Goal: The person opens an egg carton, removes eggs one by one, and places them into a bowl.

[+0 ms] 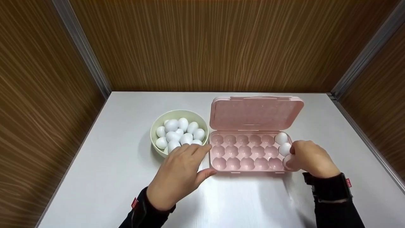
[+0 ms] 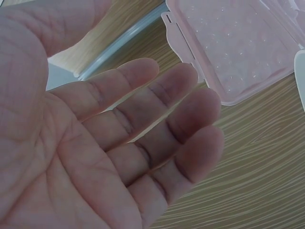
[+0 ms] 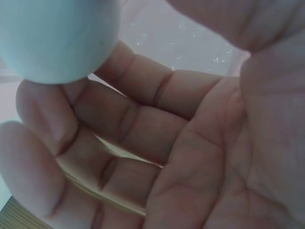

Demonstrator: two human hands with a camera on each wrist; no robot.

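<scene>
White, smooth egg (image 1: 287, 160) at right hand's (image 1: 311, 158) fingers (image 3: 119, 124), pink tray (image 1: 246, 169)

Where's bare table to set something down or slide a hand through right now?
Bare table spreads left of the bowl of eggs, and along the front edge between the left hand and right hand. More lies right of the pink egg tray. Crowded: bowl and tray sit almost touching, and the left hand fills that corner.
</scene>
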